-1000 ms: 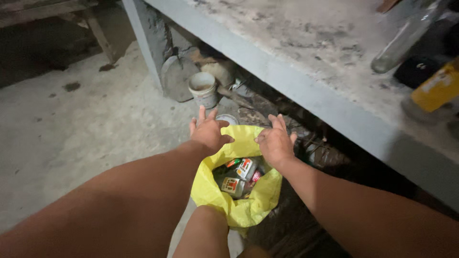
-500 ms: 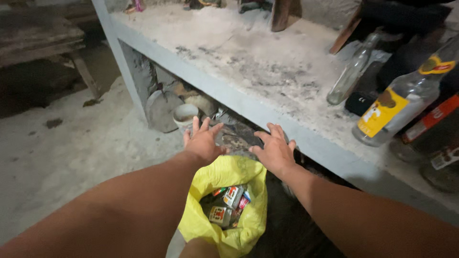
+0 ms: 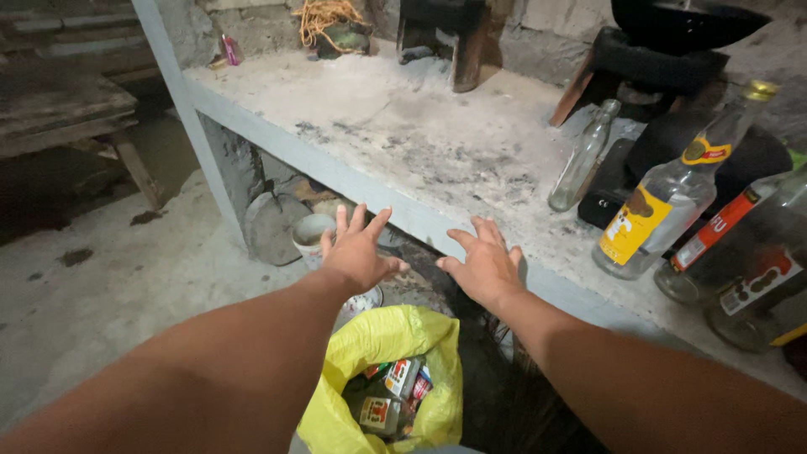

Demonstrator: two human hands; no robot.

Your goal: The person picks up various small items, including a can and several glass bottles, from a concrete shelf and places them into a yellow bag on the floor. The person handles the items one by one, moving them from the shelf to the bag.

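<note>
My left hand (image 3: 359, 250) and my right hand (image 3: 484, 267) are both held out flat, fingers spread, in front of the edge of a dusty concrete counter (image 3: 403, 134). Neither hand holds anything. Below them stands an open yellow plastic bag (image 3: 382, 340) with several small packets and cans (image 3: 395, 391) inside. My hands are above the bag and apart from it.
Glass bottles (image 3: 664, 206) stand on the counter at the right, a slim clear one (image 3: 582, 160) further left. Under the counter lie a white cup (image 3: 311, 235), a flat stone (image 3: 271, 227) and dark clutter. A wooden bench (image 3: 59, 113) stands at the far left on the concrete floor (image 3: 101, 294).
My hands have let go of the yellow bag's rim and risen toward the counter edge, fingers spreading. The view has tilted up, showing more of the counter and bottles.
</note>
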